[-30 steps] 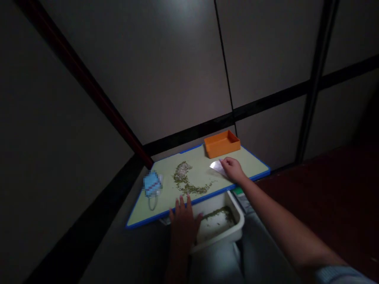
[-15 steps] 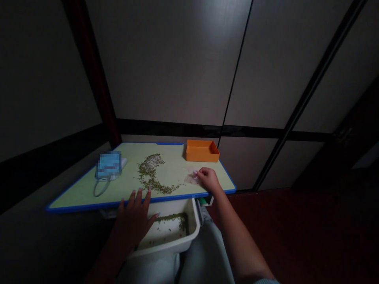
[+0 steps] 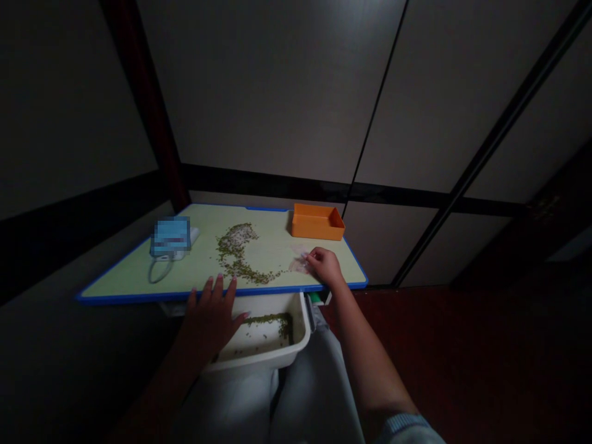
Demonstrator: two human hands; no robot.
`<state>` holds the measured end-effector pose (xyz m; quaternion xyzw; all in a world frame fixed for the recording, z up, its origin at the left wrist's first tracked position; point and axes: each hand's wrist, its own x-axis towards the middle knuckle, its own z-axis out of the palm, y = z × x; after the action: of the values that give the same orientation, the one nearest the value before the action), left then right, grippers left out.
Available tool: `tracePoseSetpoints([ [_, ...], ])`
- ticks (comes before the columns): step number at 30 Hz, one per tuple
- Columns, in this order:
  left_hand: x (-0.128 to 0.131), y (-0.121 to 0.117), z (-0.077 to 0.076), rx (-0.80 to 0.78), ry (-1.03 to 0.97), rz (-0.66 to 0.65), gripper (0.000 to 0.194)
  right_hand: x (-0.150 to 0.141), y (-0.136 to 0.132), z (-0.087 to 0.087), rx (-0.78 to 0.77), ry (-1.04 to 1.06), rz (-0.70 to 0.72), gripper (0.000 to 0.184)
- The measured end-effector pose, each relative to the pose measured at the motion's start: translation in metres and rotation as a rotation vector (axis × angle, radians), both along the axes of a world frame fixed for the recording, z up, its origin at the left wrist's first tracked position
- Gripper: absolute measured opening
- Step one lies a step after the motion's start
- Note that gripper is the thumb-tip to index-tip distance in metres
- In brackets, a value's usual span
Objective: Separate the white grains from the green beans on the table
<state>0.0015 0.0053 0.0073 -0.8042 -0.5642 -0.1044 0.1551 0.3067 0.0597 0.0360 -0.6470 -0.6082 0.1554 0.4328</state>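
Observation:
On the pale green table (image 3: 272, 223) with a blue rim lies a curved spread of small green and whitish bits (image 3: 240, 259), too small to name for certain. My right hand (image 3: 325, 266) rests at its right with thumb and fingers pinched together. Under those fingertips is a thin, see-through pinkish patch (image 3: 298, 264), perhaps clear plastic; whether they grip it is unclear. My left hand (image 3: 210, 317) lies with spread fingers over the table's front edge, holding nothing. Partly below it, a white plastic drawer or bin (image 3: 303, 333) holds more green bits along its far and right sides.
An orange open box (image 3: 318, 229) stands at the back right of the table. At the left are a blurred-out blue device (image 3: 171, 235) and a grey cable loop (image 3: 160, 269). Cabinet panels (image 3: 277, 98) rise right behind the table.
The camera view has tilted, so the table sits higher in the picture. Both hands keep nearly the same places on the table, and the green bits look alike.

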Motion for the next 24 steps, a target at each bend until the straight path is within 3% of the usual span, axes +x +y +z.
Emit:
tracePoseSetpoints([
  [7,-0.0019,0.0025,-0.0044,-0.005,-0.072,-0.022,0.073,0.0004,-0.0006,0.0025,0.011,-0.026,-0.019,0.026],
  [12,-0.0009,0.0037,-0.0071,0.000,-0.083,-0.007,0.072,0.0017,0.0011,-0.0024,0.019,0.069,0.105,0.027],
  [18,-0.0010,0.0027,-0.0047,0.000,-0.066,-0.014,0.072,0.0021,0.0004,-0.0025,0.070,0.205,0.156,0.032],
  [24,-0.0007,0.0019,-0.0039,-0.011,-0.053,0.000,0.072,0.0014,-0.0025,-0.0004,-0.036,0.267,0.263,0.038],
])
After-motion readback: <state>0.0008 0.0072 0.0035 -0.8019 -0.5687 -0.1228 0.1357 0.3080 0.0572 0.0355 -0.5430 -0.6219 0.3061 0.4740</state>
